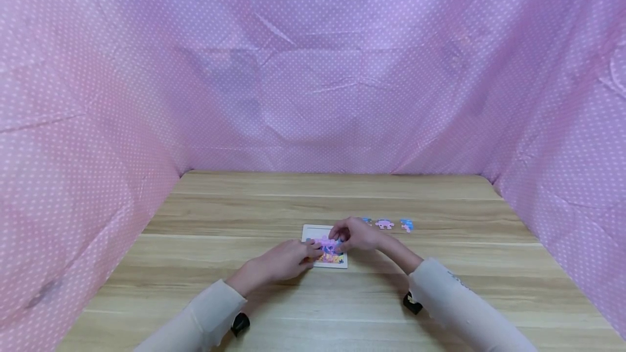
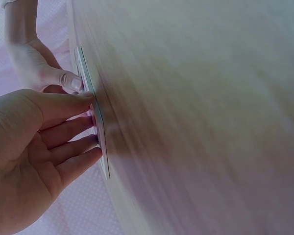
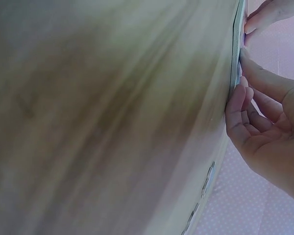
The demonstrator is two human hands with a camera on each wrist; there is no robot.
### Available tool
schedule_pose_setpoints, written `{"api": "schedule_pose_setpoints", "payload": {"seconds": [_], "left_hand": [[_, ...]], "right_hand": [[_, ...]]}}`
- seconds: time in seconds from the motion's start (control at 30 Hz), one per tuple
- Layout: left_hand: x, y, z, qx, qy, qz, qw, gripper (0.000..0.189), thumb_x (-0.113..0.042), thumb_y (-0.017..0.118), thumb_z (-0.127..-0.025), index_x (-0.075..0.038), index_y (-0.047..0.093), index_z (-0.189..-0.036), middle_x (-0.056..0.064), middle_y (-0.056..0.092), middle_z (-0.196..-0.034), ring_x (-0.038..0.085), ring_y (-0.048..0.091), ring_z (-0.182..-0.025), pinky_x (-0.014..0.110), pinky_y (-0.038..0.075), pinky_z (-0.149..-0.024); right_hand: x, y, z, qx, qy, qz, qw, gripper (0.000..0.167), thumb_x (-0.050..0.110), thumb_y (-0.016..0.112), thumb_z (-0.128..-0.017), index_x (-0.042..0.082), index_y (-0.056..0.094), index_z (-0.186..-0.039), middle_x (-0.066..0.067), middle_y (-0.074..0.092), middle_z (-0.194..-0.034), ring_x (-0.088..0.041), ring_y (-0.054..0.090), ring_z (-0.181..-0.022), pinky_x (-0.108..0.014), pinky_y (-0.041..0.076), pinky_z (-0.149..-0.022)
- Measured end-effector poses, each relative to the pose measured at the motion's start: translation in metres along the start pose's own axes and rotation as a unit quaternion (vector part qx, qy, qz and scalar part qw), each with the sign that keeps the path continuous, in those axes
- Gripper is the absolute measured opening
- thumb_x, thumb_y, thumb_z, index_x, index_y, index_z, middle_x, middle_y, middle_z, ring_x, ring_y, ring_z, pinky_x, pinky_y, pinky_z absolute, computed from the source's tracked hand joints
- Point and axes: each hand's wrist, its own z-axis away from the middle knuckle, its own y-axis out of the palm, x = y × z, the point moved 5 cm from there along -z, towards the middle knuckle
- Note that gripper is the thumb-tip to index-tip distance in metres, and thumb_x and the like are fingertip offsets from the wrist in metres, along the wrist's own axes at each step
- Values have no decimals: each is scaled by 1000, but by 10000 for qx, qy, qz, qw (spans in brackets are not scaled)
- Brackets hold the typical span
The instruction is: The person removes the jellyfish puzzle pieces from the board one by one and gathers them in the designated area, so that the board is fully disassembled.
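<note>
A small jigsaw puzzle sits in a white frame tray [image 1: 325, 265] on the table, its pink, purple and yellow picture [image 1: 329, 254] filling the lower part. My left hand [image 1: 288, 259] rests with extended fingers on the puzzle's left side; in the left wrist view the thumb and fingertips [image 2: 95, 139] lie at the tray's edge. At the right side, my right hand [image 1: 359, 234] bends thumb and index finger around a puzzle piece [image 1: 338, 242] in the tray. In the right wrist view, this hand's other fingers [image 3: 237, 115] curl beside the tray edge.
Loose puzzle pieces lie in a row beyond my right hand: a pink one [image 1: 385, 224], a blue and pink one [image 1: 406, 225], and one partly hidden [image 1: 367, 221]. The wood-grain table [image 1: 244, 200] is bordered by pink dotted cloth [image 1: 337, 124].
</note>
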Motion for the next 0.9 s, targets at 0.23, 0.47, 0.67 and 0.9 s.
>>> {"api": "schedule_pose_setpoints", "payload": {"seconds": [0.23, 0.47, 0.67, 0.9], "left_hand": [[1, 0, -1, -1, -15, -51, 10000, 34, -15, 62, -102, -12, 65, -136, 8, 57, -147, 25, 56, -137, 41, 50, -108], [0, 0, 0, -4, -15, -98, 10000, 34, -15, 62, -102, -12, 65, -136, 8, 58, -147, 26, 56, -137, 41, 50, -108], [0, 1, 1, 34, -42, -65, 10000, 34, -16, 62, -102, -13, 65, -136, 6, 57, -148, 26, 55, -138, 41, 49, -109], [1, 1, 0, 25, -71, -76, 9999, 35, -16, 62, -102, -14, 65, -137, 5, 56, -148, 25, 54, -138, 41, 49, -109]], "right_hand": [[-1, 3, 0, 153, -48, -197, 9997, 27, -4, 78, -84, -7, 65, -108, -13, 61, -90, -10, 47, -76, -16, 40, -65], [-4, 3, -1, 167, -67, -29, 9998, 30, -1, 79, -84, -5, 65, -110, -11, 61, -91, -9, 47, -76, -16, 41, -67], [-4, 3, 0, 119, -126, -6, 9998, 31, -2, 81, -81, -3, 65, -107, -8, 62, -89, -10, 50, -78, -17, 43, -68], [-5, 0, 2, 179, -44, -264, 9995, 26, -7, 73, -85, -2, 64, -109, -9, 63, -95, -12, 52, -84, -19, 46, -72]]}}
